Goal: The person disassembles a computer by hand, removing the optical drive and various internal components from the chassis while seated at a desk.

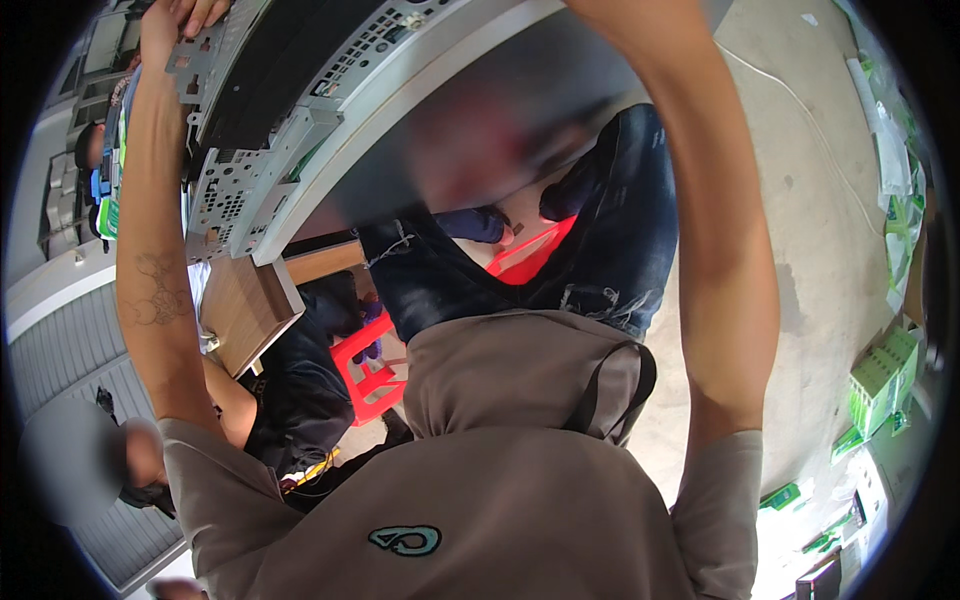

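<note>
At the upper left edge my left hand (198,14) is only partly in the picture. Its bent fingers close on the edge of a large metal chassis (228,195), which has grey perforated sides and a black panel (255,75) along it. The chassis stands tilted in front of me, and its upper part is cut off. My right arm (715,230) reaches up past the top edge, so the right hand itself is out of the picture. A long pale edge (400,110) runs below the chassis.
A wooden desk (245,310) stands under the chassis at left. Red plastic stools (370,375) are by and beneath me. Another person (310,400) sits close at my left. Green-and-white boxes (885,370) line the right side, and a white cable (800,105) lies on the floor.
</note>
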Available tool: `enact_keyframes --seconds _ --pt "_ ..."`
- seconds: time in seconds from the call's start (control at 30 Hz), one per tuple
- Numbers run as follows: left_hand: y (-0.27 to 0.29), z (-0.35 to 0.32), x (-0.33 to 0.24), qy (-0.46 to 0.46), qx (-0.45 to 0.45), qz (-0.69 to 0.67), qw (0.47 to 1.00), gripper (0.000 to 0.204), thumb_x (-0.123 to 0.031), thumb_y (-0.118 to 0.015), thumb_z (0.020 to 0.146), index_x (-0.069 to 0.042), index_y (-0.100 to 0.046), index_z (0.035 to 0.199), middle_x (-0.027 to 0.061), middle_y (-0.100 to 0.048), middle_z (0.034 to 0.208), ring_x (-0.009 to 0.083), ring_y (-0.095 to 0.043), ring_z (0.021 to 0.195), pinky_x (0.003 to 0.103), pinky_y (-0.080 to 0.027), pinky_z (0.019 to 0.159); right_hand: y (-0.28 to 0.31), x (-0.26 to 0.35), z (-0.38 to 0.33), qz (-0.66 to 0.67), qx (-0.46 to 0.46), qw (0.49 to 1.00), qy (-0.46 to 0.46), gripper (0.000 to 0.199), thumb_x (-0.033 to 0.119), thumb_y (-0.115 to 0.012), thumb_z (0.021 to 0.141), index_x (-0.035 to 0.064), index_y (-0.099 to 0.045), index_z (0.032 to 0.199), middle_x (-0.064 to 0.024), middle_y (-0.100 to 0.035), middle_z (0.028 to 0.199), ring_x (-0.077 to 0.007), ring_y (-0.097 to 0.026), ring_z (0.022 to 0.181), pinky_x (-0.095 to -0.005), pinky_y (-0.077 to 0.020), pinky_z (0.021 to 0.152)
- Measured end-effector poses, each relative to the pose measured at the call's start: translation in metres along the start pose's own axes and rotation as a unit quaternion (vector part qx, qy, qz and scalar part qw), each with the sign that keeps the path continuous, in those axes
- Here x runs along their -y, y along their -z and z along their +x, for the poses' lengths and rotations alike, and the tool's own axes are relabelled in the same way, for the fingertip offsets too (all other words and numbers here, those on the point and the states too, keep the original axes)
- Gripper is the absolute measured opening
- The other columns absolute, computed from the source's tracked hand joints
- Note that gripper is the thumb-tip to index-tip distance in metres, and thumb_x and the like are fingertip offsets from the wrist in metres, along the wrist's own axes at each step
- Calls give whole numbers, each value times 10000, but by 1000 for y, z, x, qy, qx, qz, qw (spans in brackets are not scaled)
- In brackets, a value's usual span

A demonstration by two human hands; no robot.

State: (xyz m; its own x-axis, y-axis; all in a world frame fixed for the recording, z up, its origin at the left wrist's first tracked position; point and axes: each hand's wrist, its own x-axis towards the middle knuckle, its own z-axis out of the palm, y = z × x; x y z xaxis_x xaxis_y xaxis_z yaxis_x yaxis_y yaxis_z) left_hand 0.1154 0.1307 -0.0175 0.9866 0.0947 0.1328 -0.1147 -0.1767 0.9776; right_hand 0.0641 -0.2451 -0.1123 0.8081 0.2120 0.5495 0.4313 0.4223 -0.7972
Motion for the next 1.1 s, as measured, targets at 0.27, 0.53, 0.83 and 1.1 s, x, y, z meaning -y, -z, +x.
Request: enact_keyframes --seconds 0.27,0.53,0.83,1.1 --pt "-45 -21 -9 -6 -22 -86 996 214 -96 -413 1013 61 -557 1027 -51 -256 519 91 -257 420 252 -286 532 4 -15 -14 62 -3 998 14 388 55 -770 822 -85 -579 1129 -177 -712 929 -144 -675 809 -255 -533 700" --pt "-39 -23 -9 -23 -30 -94 995 194 -117 -446 1009 45 -554 1007 -48 -260 500 93 -260 399 259 -285 518 21 -12 -10 78 46 994 -57 444 75 -750 850 -63 -526 1208 -204 -692 1021 -164 -663 895 -276 -533 772" --pt "-73 -23 -53 -80 132 564 811 407 -362 -521 996 -30 -662 1184 36 -655 1065 119 -569 958 229 -407 811 -19 -10 -42 -121 -171 976 61 478 148 -768 859 40 -537 1263 -142 -678 976 -170 -664 908 -346 -535 792" --pt "-135 -22 -65 62 201 563 799 760 -683 -429 935 -45 -603 1309 115 -623 1234 204 -572 1108 316 -418 956 -97 28 -73 114 -190 956 -192 795 15 -698 888 37 -166 1479 -136 -601 998 -180 -635 907 -275 -513 800"
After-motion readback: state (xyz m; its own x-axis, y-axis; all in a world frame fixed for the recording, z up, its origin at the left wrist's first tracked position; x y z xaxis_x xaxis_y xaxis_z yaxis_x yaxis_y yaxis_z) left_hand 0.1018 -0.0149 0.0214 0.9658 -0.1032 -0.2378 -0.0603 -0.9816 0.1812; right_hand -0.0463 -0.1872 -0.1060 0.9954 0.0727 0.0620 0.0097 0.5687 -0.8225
